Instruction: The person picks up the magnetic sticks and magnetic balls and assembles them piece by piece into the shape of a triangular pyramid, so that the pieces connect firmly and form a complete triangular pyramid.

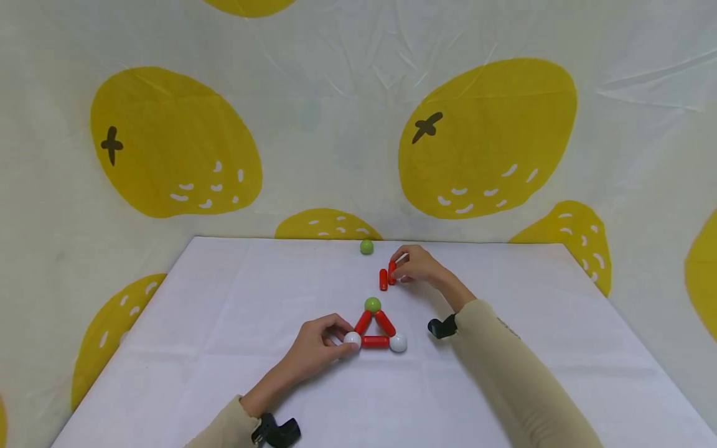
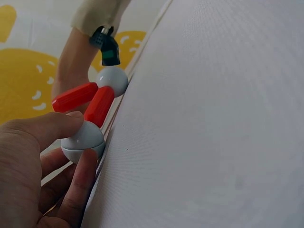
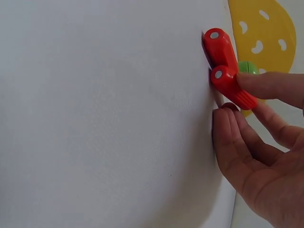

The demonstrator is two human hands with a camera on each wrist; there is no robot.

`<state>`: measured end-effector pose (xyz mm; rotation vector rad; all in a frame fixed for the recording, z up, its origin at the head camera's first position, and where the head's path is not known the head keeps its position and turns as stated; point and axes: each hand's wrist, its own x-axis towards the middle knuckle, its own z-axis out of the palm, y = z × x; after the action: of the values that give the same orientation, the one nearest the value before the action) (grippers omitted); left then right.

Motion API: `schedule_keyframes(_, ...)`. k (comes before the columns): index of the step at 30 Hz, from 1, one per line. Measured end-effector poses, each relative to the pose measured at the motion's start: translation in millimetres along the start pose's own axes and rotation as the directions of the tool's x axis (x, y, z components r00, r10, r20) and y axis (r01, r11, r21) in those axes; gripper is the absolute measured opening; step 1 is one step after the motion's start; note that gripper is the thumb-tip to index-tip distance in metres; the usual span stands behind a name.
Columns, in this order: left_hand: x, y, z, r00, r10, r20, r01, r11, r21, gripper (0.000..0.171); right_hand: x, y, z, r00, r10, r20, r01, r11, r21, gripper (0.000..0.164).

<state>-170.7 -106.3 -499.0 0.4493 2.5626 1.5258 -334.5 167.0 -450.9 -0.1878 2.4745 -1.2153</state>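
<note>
A flat triangle of three red magnetic rods (image 1: 375,342) lies on the table, joined at its corners by a green ball (image 1: 372,304) and two white balls (image 1: 398,342). My left hand (image 1: 320,343) pinches the left white ball (image 2: 84,142) between thumb and fingers. Farther back, my right hand (image 1: 416,264) holds a loose red rod (image 3: 232,85), its thumb on the side and a fingertip at the far end. Right beside that rod lies another red rod (image 1: 383,279). Metal discs show in the near ends of both.
Near the table's back edge sits a single green ball (image 1: 366,247). The table wears a white cloth (image 1: 224,298). Behind it hangs a pale curtain (image 1: 330,124) printed with yellow fruit. Both wrists carry black devices (image 1: 442,326).
</note>
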Motion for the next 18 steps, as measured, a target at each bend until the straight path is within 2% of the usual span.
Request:
schedule_keyframes(10,-0.7,-2.5,1.0,1.000,-0.003,-0.005,0.003,1.000,-0.004,0.025,-6.6,0.9,1.8,1.000,-0.028,-0.008,0.029,0.994,0.109,0.031)
schedule_keyframes(18,-1.4,-3.7,2.3,1.000,0.001,-0.007,-0.001,1.000,-0.001,0.027,-16.7,-0.1,-2.6,0.996,-0.067,-0.066,0.071,0.996,0.057,0.032)
